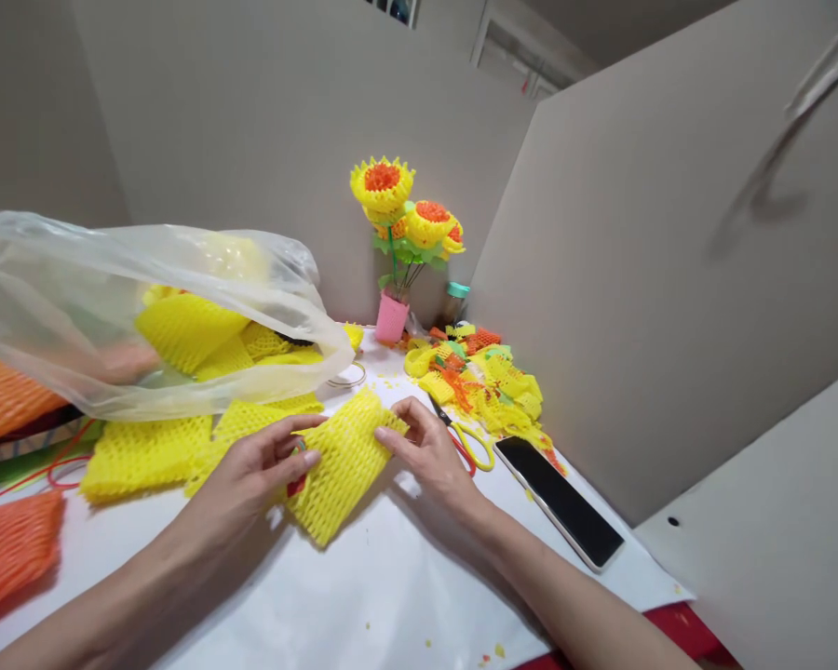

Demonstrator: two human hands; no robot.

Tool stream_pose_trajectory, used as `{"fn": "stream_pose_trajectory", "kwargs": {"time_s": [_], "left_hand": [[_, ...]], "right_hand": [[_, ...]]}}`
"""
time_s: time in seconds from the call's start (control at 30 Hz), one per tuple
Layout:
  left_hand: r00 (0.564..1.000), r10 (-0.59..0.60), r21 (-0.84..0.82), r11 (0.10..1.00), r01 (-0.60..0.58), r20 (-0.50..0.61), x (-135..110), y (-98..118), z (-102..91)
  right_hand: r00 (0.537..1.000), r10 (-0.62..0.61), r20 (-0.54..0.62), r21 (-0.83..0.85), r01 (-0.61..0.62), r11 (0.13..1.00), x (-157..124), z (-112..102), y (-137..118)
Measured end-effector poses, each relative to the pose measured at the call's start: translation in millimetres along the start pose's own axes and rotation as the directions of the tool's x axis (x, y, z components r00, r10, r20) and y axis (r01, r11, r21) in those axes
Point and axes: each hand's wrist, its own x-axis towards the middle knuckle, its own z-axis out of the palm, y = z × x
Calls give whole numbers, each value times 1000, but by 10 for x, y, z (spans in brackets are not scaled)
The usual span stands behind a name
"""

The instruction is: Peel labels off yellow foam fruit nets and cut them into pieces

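Observation:
Between my hands, just above the white table cover, is a yellow foam fruit net [342, 465], flattened and tilted. My left hand [269, 465] pinches its left edge between thumb and fingers; a small red thing [296, 486] shows by those fingers, its kind unclear. At the upper right corner of the net, my right hand [429, 451] closes thumb and fingertips on it. Scissors with yellow handles [476, 447] lie just beyond my right hand. More yellow foam nets [146, 456] lie flat to the left of my left hand.
A clear plastic bag [251, 400] of yellow nets stands at left, near orange nets [14, 549]. Foam flowers [384, 186] rise from a pink pot [392, 316] at the back. Foam scraps [503, 386], a jar [455, 302] and a phone [559, 498] sit along the right partition [670, 233].

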Motion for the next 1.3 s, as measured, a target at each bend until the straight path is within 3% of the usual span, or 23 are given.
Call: {"fn": "stream_pose_trajectory", "kwargs": {"time_s": [0.3, 0.53, 0.87, 1.07, 1.17, 1.3], "left_hand": [[998, -61, -91, 994, 60, -18, -15, -69, -8], [997, -47, -117, 992, 39, -63, -37, -66, -41], [989, -10, -109, 994, -6, -145, 12, -100, -88], [977, -38, -121, 993, 13, -209, 23, -138, -102], [969, -18, -95, 995, -5, -244, 13, -120, -129], [964, 88, -42, 994, -102, -252, -25, -32, -126]], "right_hand": [[996, 61, -66, 209, -46, 977, -34, -82, -94], [991, -41, -124, 144, 58, 988, -70, -74, -112], [996, -75, 49, 6, 75, 997, -82, -67, -204], [937, 33, 349, -102, 3, 995, -147, -76, -258], [938, 49, 344, -140, -1, 990, -153, -69, -219], [972, 60, 227, -136, -30, 990, -127, -60, -118]]}}
